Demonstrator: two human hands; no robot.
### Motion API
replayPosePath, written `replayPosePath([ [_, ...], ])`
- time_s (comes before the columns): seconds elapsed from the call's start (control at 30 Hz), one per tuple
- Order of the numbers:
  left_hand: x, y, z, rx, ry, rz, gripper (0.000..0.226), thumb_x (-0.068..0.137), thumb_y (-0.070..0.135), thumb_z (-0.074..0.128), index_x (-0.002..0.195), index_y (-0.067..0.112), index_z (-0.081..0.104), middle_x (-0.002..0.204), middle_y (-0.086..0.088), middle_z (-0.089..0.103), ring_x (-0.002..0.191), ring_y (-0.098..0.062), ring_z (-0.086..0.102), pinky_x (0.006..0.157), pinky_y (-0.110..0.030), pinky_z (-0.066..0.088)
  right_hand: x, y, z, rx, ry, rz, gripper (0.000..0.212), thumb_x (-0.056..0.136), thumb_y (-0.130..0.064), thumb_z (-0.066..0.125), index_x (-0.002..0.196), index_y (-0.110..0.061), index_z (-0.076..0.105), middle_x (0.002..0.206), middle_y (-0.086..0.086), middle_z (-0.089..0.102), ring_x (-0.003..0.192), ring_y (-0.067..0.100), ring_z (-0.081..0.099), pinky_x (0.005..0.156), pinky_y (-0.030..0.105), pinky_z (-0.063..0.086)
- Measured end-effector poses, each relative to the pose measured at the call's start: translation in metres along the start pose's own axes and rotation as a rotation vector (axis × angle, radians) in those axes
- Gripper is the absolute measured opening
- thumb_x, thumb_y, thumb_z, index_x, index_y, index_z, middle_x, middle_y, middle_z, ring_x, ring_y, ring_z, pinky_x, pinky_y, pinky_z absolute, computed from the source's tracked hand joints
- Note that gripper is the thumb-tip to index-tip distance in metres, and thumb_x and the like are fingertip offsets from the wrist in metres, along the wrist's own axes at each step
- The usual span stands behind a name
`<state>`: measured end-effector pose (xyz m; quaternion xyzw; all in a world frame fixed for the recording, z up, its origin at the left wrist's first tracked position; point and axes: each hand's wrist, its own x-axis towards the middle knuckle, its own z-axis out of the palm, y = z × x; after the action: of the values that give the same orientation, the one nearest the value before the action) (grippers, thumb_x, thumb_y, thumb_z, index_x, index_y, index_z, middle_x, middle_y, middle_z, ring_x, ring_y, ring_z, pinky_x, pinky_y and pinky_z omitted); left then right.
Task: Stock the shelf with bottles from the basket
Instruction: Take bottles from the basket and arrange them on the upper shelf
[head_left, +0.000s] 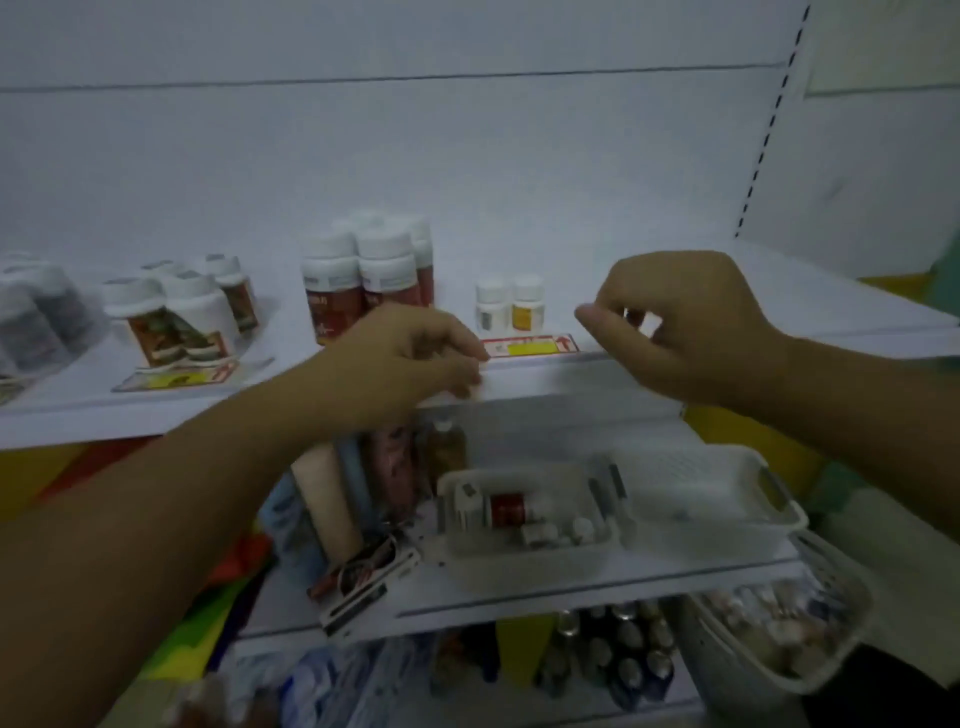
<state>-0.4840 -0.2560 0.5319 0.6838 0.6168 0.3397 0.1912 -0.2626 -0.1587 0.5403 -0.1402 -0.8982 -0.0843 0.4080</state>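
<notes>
Both hands hovered at the front edge of the upper shelf (519, 374). Left hand (410, 358): fingers curled together, touching the shelf lip; nothing visibly held. Right hand (680, 322): fingers pinched loosely; whether they held anything small, could not tell. Two small white bottles (509, 309) stood upright near the front edge, between the hands, nearer the left fingers. Remaining stock: a red-labelled bottle (511, 509) lay on its side in the white basket (524, 566) on the lower shelf, below both hands, long axis left-right, cap apparently rightward. Judged: roughly midway between the hands.
</notes>
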Motion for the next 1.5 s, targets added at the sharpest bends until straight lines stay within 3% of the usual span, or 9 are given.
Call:
replayPosePath([
  [0.13, -0.005, -0.036, 0.065, 0.112, -0.231, -0.150, 0.011, 0.086, 0.026, 0.063, 0.095, 0.027, 0.069, 0.084, 0.013, 0.069, 0.070, 0.002, 0.064, 0.064, -0.010, 0.048, -0.089, -0.002, 0.017, 0.163, -0.217, 0.008, 0.038, 0.086, -0.026, 0.053, 0.051, -0.010, 0.055, 0.049, 0.001, 0.054, 0.044, 0.013, 0.043, 0.047, 0.020, 0.030],
  [0.33, -0.007, -0.129, 0.131, -0.058, -0.125, -0.408, 0.012, 0.079, 0.000, 0.063, 0.086, 0.010, 0.063, 0.075, 0.005, 0.061, 0.072, -0.007, 0.054, 0.068, -0.013, 0.042, -0.183, 0.042, 0.119, 0.458, -0.495, 0.572, 0.020, 0.085, -0.018, 0.061, 0.067, -0.010, 0.065, 0.065, 0.001, 0.066, 0.060, 0.010, 0.059, 0.056, 0.022, 0.046],
  [0.43, 0.011, -0.191, 0.162, 0.185, -0.004, -0.487, 0.033, 0.083, 0.008, 0.060, 0.115, 0.014, 0.061, 0.112, 0.002, 0.062, 0.104, -0.016, 0.058, 0.083, -0.013, 0.037, -0.204, 0.056, 0.180, 0.471, -0.550, 0.723, 0.007, 0.083, -0.011, 0.062, 0.083, -0.008, 0.068, 0.083, 0.006, 0.070, 0.076, 0.012, 0.064, 0.069, 0.028, 0.053],
  [0.63, 0.053, -0.259, 0.215, 0.432, -0.021, -0.521, 0.052, 0.081, 0.020, 0.057, 0.131, 0.019, 0.045, 0.144, -0.005, 0.043, 0.132, -0.024, 0.039, 0.105, -0.036, 0.033, -0.196, 0.072, 0.294, 0.309, -0.770, 0.870, 0.048, 0.084, -0.020, 0.058, 0.130, -0.011, 0.045, 0.135, 0.010, 0.044, 0.115, 0.025, 0.051, 0.096, 0.026, 0.040],
  [0.73, 0.059, -0.276, 0.231, 0.543, -0.009, -0.518, 0.060, 0.084, 0.027, 0.054, 0.140, 0.024, 0.033, 0.151, 0.001, 0.031, 0.139, -0.020, 0.026, 0.108, -0.043, 0.024, -0.188, 0.079, 0.327, 0.354, -0.851, 1.056, 0.066, 0.079, -0.020, 0.065, 0.136, -0.013, 0.032, 0.138, 0.010, 0.039, 0.112, 0.031, 0.053, 0.091, 0.046, 0.051],
  [0.87, 0.060, -0.285, 0.238, 0.582, 0.023, -0.496, 0.062, 0.081, 0.018, 0.059, 0.138, 0.026, 0.036, 0.144, -0.001, 0.040, 0.135, -0.021, 0.032, 0.106, -0.045, 0.026, -0.189, 0.085, 0.345, 0.215, -0.886, 1.043, 0.074, 0.073, -0.027, 0.072, 0.135, -0.011, 0.034, 0.139, 0.012, 0.041, 0.114, 0.033, 0.053, 0.091, 0.045, 0.051],
  [1.03, 0.061, -0.290, 0.238, 0.525, 0.033, -0.502, 0.035, 0.079, 0.010, 0.060, 0.113, 0.021, 0.054, 0.118, -0.004, 0.063, 0.113, -0.024, 0.053, 0.096, -0.037, 0.038, -0.193, 0.096, 0.345, 0.146, -0.855, 0.920, 0.055, 0.072, -0.035, 0.072, 0.117, -0.010, 0.054, 0.123, 0.014, 0.047, 0.114, 0.031, 0.046, 0.092, 0.040, 0.047],
  [1.23, 0.060, -0.274, 0.224, 0.313, 0.123, -0.399, 0.041, 0.071, 0.023, 0.073, 0.111, 0.019, 0.061, 0.123, -0.001, 0.059, 0.118, -0.020, 0.051, 0.105, -0.040, 0.036, -0.179, 0.087, 0.318, 0.268, -0.728, 0.910, 0.056, 0.083, -0.032, 0.062, 0.131, -0.013, 0.041, 0.132, 0.009, 0.046, 0.110, 0.025, 0.053, 0.089, 0.028, 0.041],
  [1.5, 0.002, -0.134, 0.165, -0.385, 0.371, -0.462, 0.015, 0.075, 0.018, 0.075, 0.081, 0.014, 0.063, 0.065, 0.010, 0.068, 0.058, 0.002, 0.060, 0.051, -0.010, 0.045, -0.157, 0.034, 0.165, 0.527, -0.324, 0.825, 0.046, 0.075, -0.038, 0.070, 0.117, -0.025, 0.056, 0.104, -0.013, 0.052, 0.092, 0.005, 0.053, 0.076, 0.010, 0.041],
])
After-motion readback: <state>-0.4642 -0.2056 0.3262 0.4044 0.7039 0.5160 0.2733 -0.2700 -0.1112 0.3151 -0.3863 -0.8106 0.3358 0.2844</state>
